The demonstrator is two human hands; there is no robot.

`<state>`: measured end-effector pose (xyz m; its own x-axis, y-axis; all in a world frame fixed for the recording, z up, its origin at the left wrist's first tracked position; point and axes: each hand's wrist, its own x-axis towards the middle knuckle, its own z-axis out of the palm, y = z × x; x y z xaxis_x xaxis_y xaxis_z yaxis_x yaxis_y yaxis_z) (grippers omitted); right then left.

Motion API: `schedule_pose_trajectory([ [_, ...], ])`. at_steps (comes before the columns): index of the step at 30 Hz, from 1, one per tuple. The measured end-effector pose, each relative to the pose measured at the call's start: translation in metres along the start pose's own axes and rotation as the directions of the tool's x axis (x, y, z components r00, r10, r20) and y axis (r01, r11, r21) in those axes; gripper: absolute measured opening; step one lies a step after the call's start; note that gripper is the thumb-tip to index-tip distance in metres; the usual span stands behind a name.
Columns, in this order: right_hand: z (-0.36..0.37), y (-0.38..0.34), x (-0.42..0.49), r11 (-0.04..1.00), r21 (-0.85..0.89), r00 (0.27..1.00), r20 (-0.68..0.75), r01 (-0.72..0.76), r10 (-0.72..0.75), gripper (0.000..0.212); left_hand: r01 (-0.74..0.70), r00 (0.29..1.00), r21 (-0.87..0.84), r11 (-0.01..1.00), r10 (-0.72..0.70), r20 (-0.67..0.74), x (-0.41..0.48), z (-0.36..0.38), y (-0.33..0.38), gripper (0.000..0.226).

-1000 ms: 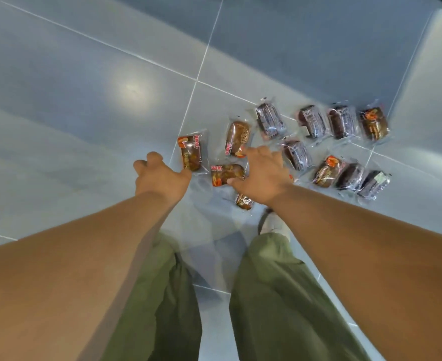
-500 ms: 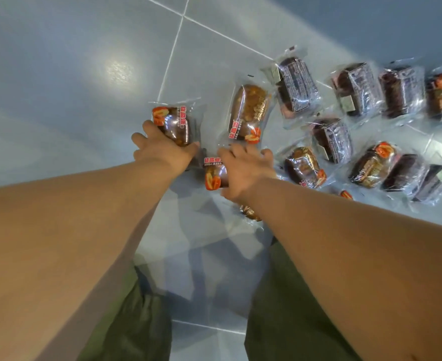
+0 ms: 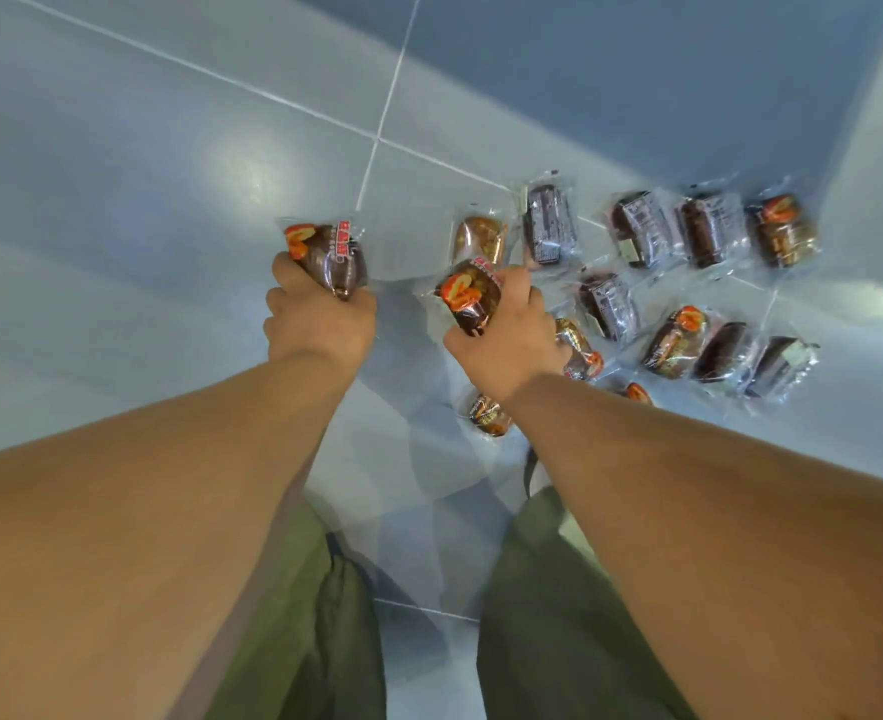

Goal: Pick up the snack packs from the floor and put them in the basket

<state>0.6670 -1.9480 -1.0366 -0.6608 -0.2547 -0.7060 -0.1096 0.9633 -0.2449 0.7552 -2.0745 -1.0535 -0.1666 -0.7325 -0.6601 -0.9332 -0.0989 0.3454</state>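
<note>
Cellophane crackles: left hand and right hand each clench one pack, about ten others litter the floor, basket unseen.

Two clear-wrapped snack packs in hand; others on floor

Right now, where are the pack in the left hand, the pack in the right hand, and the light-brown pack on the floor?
Left-hand pack [image 3: 327, 254], head view, dark middle.
Right-hand pack [image 3: 468, 296], head view, wrapper front.
Light-brown pack [image 3: 481, 241], head view, centre.
</note>
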Motion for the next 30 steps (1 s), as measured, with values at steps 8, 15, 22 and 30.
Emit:
schedule_pose_trajectory([
  [8, -0.134, -0.056, -0.104, 0.939, 0.328, 0.967, -0.186, -0.106, 0.175, 0.063, -0.047, 0.998, -0.033, 0.998, 0.046, -0.037, -0.113, -0.13, 0.101, 0.079],
  [15, -0.26, -0.098, -0.227, 0.796, 0.604, 0.949, -0.231, -0.033, 0.214, 0.062, -0.092, 0.996, -0.28, 0.955, 0.088, -0.026, -0.254, -0.243, 0.173, 0.071],
  [22, -0.353, -0.102, -0.332, 0.7, 0.712, 0.942, -0.271, 0.057, 0.199, 0.062, -0.233, 0.969, -0.303, 0.924, 0.196, -0.148, -0.363, -0.323, 0.215, 0.036],
  [30, -0.411, -0.088, -0.393, 0.634, 0.751, 0.915, -0.365, 0.182, 0.169, 0.064, -0.382, 0.921, -0.297, 0.875, 0.335, -0.198, -0.44, -0.36, 0.241, 0.027],
])
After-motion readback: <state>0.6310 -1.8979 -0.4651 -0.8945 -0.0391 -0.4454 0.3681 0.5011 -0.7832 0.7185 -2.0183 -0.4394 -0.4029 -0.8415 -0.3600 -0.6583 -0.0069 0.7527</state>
